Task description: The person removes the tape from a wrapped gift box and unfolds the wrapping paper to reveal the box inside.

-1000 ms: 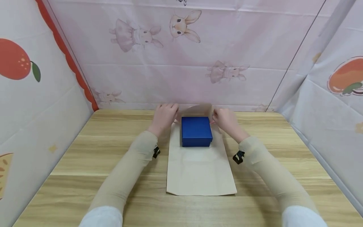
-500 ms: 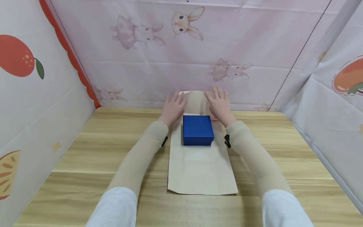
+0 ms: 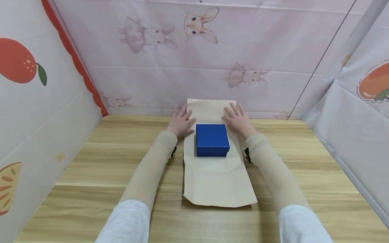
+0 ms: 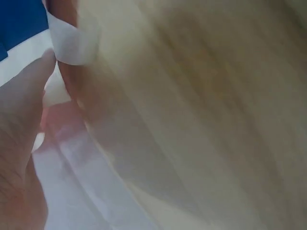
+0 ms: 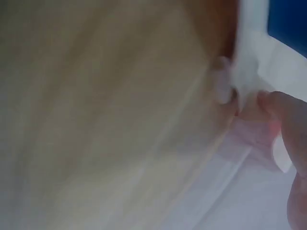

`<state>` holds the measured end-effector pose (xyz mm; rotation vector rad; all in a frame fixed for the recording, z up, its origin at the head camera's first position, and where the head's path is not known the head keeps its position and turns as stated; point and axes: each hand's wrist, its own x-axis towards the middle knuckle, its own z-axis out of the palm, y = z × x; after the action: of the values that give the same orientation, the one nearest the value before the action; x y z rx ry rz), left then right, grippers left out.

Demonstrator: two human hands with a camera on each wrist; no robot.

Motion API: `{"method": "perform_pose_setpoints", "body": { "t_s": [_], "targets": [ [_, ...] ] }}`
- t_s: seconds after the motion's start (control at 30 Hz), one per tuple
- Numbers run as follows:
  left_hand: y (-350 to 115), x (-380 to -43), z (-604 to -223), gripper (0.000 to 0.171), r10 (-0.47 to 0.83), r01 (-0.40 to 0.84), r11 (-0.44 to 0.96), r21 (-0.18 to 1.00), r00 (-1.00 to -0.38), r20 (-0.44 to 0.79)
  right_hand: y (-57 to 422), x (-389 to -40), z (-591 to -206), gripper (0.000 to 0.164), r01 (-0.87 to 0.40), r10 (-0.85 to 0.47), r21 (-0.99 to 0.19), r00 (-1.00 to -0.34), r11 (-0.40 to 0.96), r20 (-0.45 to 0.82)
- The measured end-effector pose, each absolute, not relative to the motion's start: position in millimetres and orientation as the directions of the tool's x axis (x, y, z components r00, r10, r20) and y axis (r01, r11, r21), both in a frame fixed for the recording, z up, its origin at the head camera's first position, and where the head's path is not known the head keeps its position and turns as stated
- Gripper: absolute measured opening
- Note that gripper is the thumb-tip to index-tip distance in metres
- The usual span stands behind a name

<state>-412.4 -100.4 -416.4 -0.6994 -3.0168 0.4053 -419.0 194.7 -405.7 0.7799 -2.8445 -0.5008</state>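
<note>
A blue box (image 3: 211, 136) with a lid sits on a long beige sheet of paper (image 3: 218, 189), whose far end stands up by the back wall. My left hand (image 3: 181, 122) lies at the left side of that far end, fingers spread. On the opposite side my right hand (image 3: 238, 120) rests at the paper with its fingers spread too. In the left wrist view the thumb (image 4: 29, 86) is at the paper's edge, close to the box. The right wrist view, blurred, has the thumb (image 5: 288, 115) by the paper, the other fingers mostly hidden.
The wooden table (image 3: 121, 168) meets a pink cloth wall (image 3: 170, 84) printed with rabbits just behind the paper. White cloth walls with fruit prints close off the left and right sides.
One second ago both hands gripped the folded far end of the paper; the fingers have since spread. The far end now stands wider, and the paper's near end is more buckled.
</note>
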Motion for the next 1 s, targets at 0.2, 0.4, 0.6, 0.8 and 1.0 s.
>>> {"method": "perform_pose_setpoints", "body": {
  "t_s": [0.2,0.4,0.6,0.8,1.0],
  "targets": [
    [-108.7,-408.5,-418.4,0.069,0.369,0.400,0.896,-0.193,-0.912,-0.179,206.8,-414.6,-413.2,0.052,-0.473,-0.471,0.196,-0.880,0.859,-0.057],
    [-116.1,-406.9,-421.1,0.077,0.316,0.348,0.932,-0.102,-0.918,-0.240,215.2,-405.6,-407.6,0.067,-0.416,-0.410,-0.021,-0.886,0.909,-0.216],
    [-117.0,-404.8,-419.2,0.077,0.287,0.312,0.948,-0.067,-0.924,-0.254,218.7,-399.0,-402.5,0.080,-0.358,-0.363,-0.075,-0.876,0.931,-0.316],
    [-116.5,-404.5,-416.7,0.080,0.276,0.300,0.952,-0.054,-0.923,-0.268,218.4,-397.3,-401.4,0.084,-0.313,-0.327,-0.098,-0.881,0.945,-0.340],
    [-120.7,-414.2,-425.4,0.082,0.274,0.301,0.952,-0.058,-0.921,-0.277,219.3,-399.2,-400.4,0.084,-0.286,-0.312,-0.126,-0.883,0.950,-0.350]
  ]
}}
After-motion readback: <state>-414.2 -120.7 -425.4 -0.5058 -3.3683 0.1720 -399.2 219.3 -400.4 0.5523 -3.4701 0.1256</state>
